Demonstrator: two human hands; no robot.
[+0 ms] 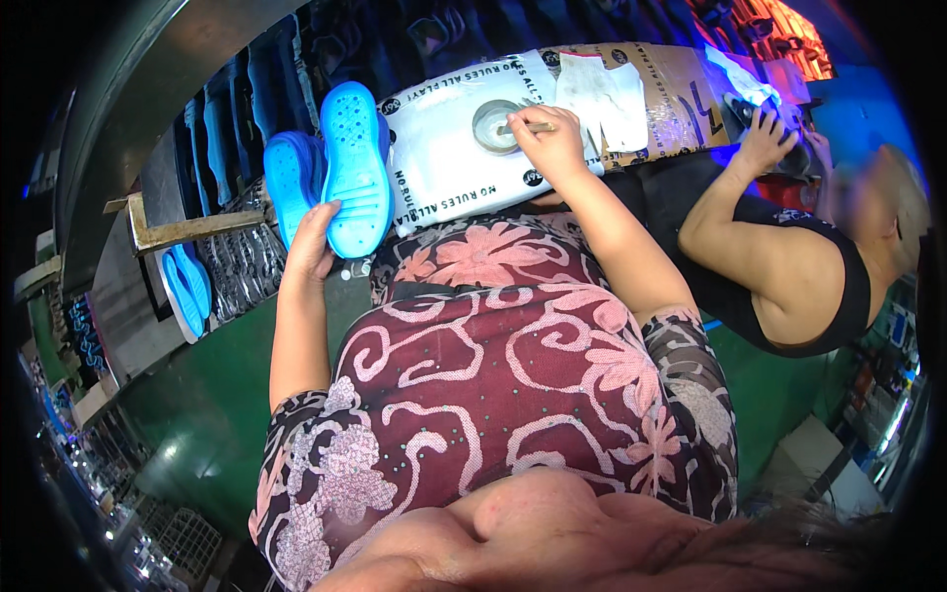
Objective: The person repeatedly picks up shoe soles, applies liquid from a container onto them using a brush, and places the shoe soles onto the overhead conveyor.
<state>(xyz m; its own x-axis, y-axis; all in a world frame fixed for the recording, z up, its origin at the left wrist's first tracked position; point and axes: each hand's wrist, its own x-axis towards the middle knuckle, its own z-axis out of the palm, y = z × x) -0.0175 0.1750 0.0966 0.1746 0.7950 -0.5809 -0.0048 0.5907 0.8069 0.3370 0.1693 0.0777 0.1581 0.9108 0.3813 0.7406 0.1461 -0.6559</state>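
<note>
My left hand (314, 242) grips the heel end of a bright blue shoe sole (357, 183), thumb on its upper face. The sole stands out with its toe end away from me; small holes dot the toe part and grooves cross the heel. Just left of it lie more blue soles (288, 183), partly overlapped. My right hand (550, 146) pinches a thin brush (539, 127) with a light handle. Its tip dips into a small round dish (481, 144) of pale liquid. The dish sits on a white printed covering (434, 187).
A white paper sheet (617, 99) lies right of the dish. Dark shoe parts (266, 84) line the far side. At left are a metal frame bar (109, 128) and another blue sole (185, 291). A person (789, 247) works close at my right.
</note>
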